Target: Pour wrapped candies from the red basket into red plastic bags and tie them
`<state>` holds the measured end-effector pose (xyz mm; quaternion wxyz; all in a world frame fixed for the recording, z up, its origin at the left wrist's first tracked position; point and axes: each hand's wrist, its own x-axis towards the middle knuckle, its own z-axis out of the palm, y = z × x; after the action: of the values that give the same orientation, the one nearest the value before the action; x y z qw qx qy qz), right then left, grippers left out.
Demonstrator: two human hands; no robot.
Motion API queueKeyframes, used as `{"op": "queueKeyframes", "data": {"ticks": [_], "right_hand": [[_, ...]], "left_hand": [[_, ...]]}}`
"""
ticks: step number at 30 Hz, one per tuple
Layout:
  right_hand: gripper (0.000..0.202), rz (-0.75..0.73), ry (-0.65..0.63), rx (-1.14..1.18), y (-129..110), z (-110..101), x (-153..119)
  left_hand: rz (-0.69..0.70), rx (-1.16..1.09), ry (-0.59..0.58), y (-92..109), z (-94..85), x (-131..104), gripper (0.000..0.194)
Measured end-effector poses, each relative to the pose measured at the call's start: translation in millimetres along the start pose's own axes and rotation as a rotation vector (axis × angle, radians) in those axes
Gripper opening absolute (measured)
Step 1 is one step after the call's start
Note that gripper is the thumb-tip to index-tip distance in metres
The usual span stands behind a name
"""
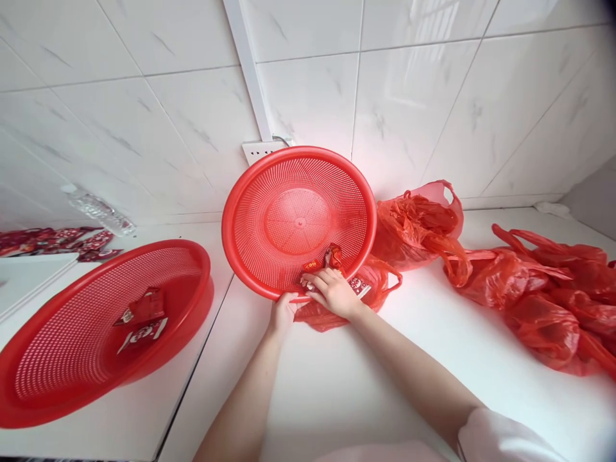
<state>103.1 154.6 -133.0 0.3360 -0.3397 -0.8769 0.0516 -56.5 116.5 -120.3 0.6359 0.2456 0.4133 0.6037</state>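
A round red plastic basket [298,221] with a mesh wall is tilted up, its opening facing me. My left hand [285,310] grips its lower rim. Inside the basket near that rim, my right hand [332,289] rests with bent fingers on small red wrapped packets [335,255]; whether it grips one is hidden. A red and white packet [359,286] shows just right of my right hand. Beneath the basket lies a red plastic bag [327,319], partly hidden by my hands.
On the left stands a second red basket [202,301] with a few packets [144,308]. Behind it are a clear bottle [103,212] and red packages [52,240]. Filled red bags [416,224] stand at the right, with several more [548,308] farther right. A power strip [255,151] is by the wall.
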Motion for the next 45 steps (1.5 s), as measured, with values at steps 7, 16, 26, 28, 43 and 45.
{"op": "queueKeyframes", "data": {"ticks": [7, 16, 26, 28, 43, 45], "right_hand": [[0.041, -0.021, 0.143, 0.032, -3, 11, -3], [0.033, 0.084, 0.299, 0.217, -13, 8, -12], [0.03, 0.236, 0.329, 0.219, -9, -3, -14], [0.035, 0.254, 0.366, 0.139, -9, -4, -13], [0.039, 0.086, 0.028, 0.005, -16, 5, -6], [0.031, 0.089, 0.063, 0.094, -12, 4, -5]], "left_hand": [[0.005, -0.011, 0.015, -2, -1.8, 1, 0.043], [0.151, 0.001, 0.117, 16, -10.6, 8, 0.026], [0.255, -0.043, 0.179, 22, -16.1, 12, 0.022], [0.242, -0.041, 0.194, 21, -15.9, 12, 0.019], [0.113, -0.047, 0.12, -11, 4.4, -1, 0.025], [0.129, -0.048, 0.121, -7, 2.4, 0, 0.028]]}}
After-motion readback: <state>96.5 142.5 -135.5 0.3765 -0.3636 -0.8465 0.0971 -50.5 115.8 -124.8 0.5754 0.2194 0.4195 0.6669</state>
